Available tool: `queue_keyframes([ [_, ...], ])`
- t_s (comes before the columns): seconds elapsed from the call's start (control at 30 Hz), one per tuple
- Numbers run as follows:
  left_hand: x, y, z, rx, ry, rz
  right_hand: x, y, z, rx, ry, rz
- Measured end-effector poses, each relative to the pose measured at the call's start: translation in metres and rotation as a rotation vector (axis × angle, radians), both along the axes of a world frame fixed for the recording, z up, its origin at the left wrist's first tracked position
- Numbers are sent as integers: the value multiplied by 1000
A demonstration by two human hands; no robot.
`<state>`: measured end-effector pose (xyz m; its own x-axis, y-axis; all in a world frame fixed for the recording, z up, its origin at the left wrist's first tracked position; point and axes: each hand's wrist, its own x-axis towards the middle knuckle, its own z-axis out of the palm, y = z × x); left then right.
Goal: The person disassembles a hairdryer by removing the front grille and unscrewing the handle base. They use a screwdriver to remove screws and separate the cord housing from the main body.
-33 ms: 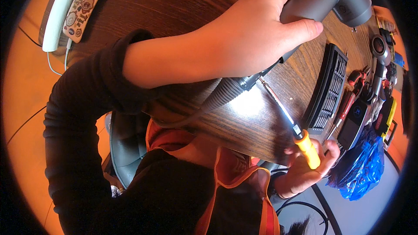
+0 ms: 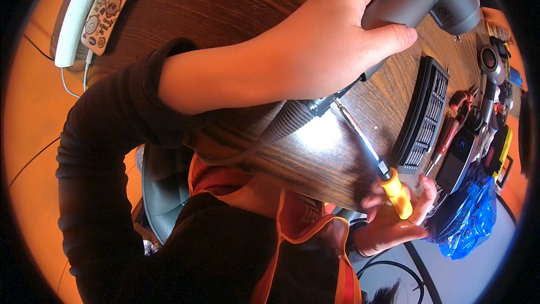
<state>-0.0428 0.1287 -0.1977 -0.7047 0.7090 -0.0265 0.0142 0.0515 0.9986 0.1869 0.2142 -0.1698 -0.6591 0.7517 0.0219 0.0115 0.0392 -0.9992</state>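
Note:
My left hand [image 2: 323, 45] is wrapped round the handle of a dark grey hair dryer [image 2: 402, 3], which lies slantwise over the wooden table. From the handle's lower end runs a ribbed black cord sleeve [image 2: 289, 124]. A screwdriver [image 2: 398, 196] with a yellow handle and a metal shaft has its tip at that lower end, beside the sleeve. Loosely round the yellow handle are the fingers of my right hand [image 2: 388, 228], thumb held off it. My left palm hides part of the dryer, and the exact seat of the tip cannot be made out.
A black case of screwdriver bits [image 2: 423, 115] lies right of the screwdriver. Beyond it are a red-handled screwdriver [image 2: 447, 138], red pliers [image 2: 462, 100], a dark device with a lit display [image 2: 458, 155] and a blue plastic bag [image 2: 467, 217]. A sticker-covered wrist rest [image 2: 109, 8] lies far left.
The fingers of my right hand have shifted round the yellow handle, with the thumb further out from it. My left hand and the hair dryer have stayed in place.

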Motion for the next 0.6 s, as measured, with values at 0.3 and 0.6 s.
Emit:
queue_keyframes([
  [0.3, 0, 0, 1, -28, -27, -15, 5, 9, -3, 173, -2, 0],
  [0.6, 1, 2, -1, 4, 24, 9, 4, 7, -1, 55, -90, 26],
])
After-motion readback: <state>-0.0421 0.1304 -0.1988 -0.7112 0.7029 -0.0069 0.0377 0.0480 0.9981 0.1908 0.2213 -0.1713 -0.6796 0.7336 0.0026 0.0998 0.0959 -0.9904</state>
